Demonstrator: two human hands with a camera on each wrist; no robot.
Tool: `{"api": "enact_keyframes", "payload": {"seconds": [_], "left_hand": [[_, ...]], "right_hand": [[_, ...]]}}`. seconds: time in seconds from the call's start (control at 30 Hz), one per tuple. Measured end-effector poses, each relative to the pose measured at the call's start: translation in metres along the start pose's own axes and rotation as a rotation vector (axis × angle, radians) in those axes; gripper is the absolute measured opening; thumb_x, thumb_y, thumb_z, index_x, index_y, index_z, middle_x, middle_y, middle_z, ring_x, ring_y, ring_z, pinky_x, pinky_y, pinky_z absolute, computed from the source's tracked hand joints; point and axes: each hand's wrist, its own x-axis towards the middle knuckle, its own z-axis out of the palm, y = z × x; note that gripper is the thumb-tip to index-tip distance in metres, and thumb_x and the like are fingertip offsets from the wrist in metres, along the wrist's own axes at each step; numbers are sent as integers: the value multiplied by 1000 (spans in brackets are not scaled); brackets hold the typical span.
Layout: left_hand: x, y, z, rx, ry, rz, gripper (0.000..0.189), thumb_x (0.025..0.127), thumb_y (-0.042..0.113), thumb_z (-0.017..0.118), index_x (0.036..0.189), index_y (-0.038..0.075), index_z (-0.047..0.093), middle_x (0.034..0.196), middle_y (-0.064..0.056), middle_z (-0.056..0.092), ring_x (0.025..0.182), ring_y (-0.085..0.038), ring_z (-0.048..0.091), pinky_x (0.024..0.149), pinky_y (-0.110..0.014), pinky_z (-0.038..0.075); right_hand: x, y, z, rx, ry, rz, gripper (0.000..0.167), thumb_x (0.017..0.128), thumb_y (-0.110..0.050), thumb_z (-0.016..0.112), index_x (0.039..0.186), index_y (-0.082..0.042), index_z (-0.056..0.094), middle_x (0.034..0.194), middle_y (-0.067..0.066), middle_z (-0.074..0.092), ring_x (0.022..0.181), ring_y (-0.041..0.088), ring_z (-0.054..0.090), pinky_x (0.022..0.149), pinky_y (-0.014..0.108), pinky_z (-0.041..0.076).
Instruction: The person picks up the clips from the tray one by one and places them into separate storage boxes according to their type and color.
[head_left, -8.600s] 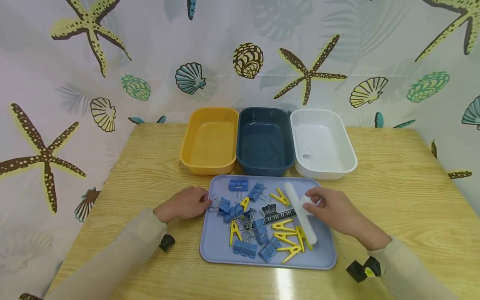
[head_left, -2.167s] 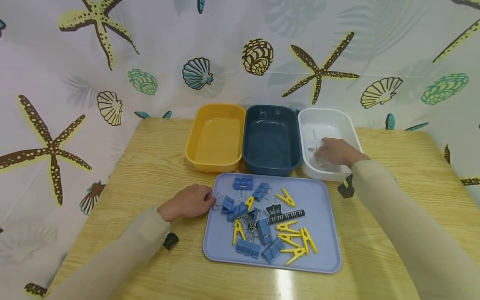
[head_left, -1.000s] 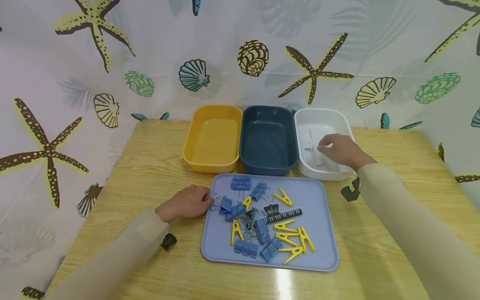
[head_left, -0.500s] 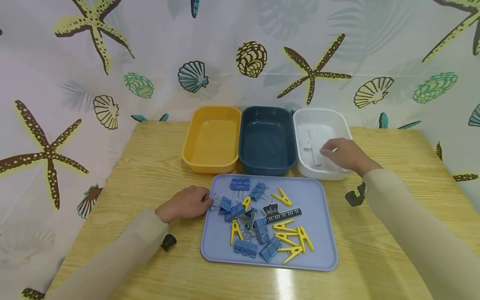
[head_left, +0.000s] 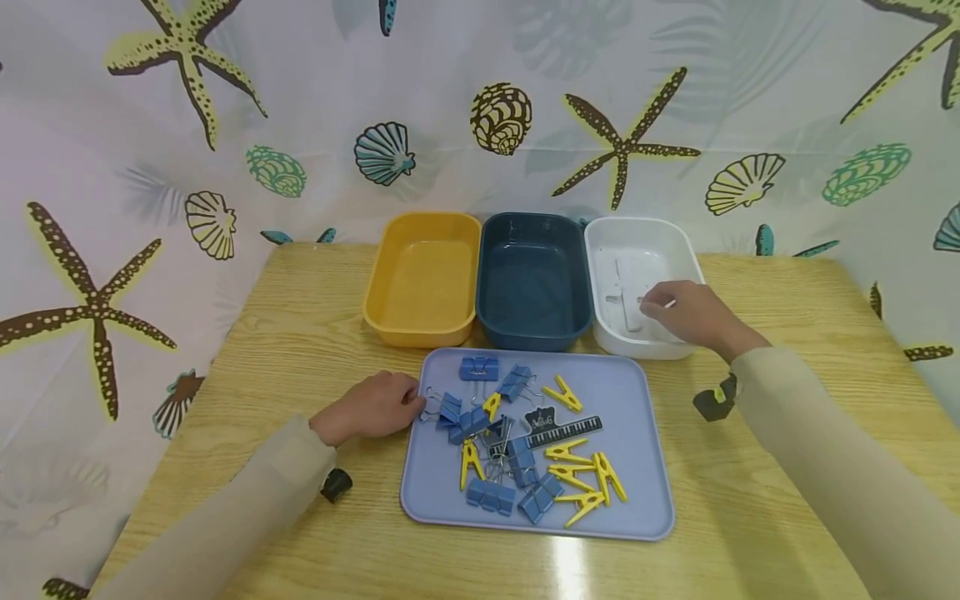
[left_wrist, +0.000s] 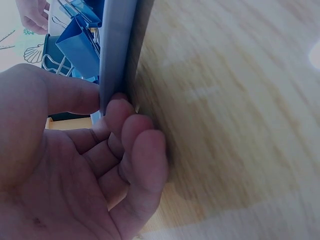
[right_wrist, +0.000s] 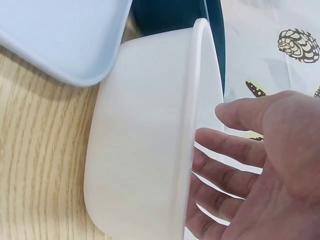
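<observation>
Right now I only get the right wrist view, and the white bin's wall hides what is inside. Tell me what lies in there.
Observer: The head view shows a long white item lying inside the white bin.
Operator: Good. Now give me the far side, out of my frame.
Observer: The left hand grips the left rim of the tray, thumb on the rim and fingers at its outer side.
Operator: I see just one corner of that. List what is on it.
Observer: Blue binder clips, yellow clothespins and a dark piece printed with piano keys are on it.
</observation>
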Motion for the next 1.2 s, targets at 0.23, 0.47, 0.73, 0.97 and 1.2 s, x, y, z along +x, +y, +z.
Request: {"api": "enact_keyframes", "payload": {"seconds": [0.23, 0.47, 0.73, 0.97, 1.2], "left_hand": [[0, 0, 0, 3, -1, 1, 35, 95, 23, 50, 62, 15, 45, 57, 2, 42, 51, -13, 42, 51, -25, 31], [0, 0, -1, 6, -9, -6, 35, 96, 25, 50, 62, 16, 46, 57, 3, 43, 51, -13, 43, 51, -25, 32], [0, 0, 0, -2, -4, 0, 35, 96, 23, 50, 62, 15, 45, 57, 2, 42, 52, -13, 42, 51, -25, 31], [0, 1, -1, -3, -8, -14, 35, 96, 24, 50, 62, 15, 46, 58, 3, 42, 52, -13, 43, 51, -25, 31], [0, 1, -1, -3, -10, -10, 35, 95, 23, 50, 62, 15, 46, 57, 2, 42, 51, -13, 43, 51, -25, 31]], "right_hand": [[-6, -2, 1, 16, -2, -6, 45, 100, -34, 46, 127, 1, 57, 129, 26, 57, 116, 41, 54, 94, 56, 46], [-12, -5, 3, 21, 26, -25, 47, 100, -36, 46, 128, 0, 57, 129, 25, 58, 114, 41, 57, 93, 55, 47], [-20, -15, 4, 33, 57, -41, 44, 100, -34, 47, 126, 0, 58, 127, 25, 59, 113, 40, 57, 92, 56, 47], [-23, -19, 5, 34, 84, -77, 41, 100, -33, 48, 121, 0, 61, 123, 24, 62, 111, 40, 57, 90, 55, 48], [-28, -22, 8, 44, 87, -98, 38, 100, -30, 49, 120, 0, 62, 122, 24, 62, 110, 39, 57, 88, 53, 50]]}}
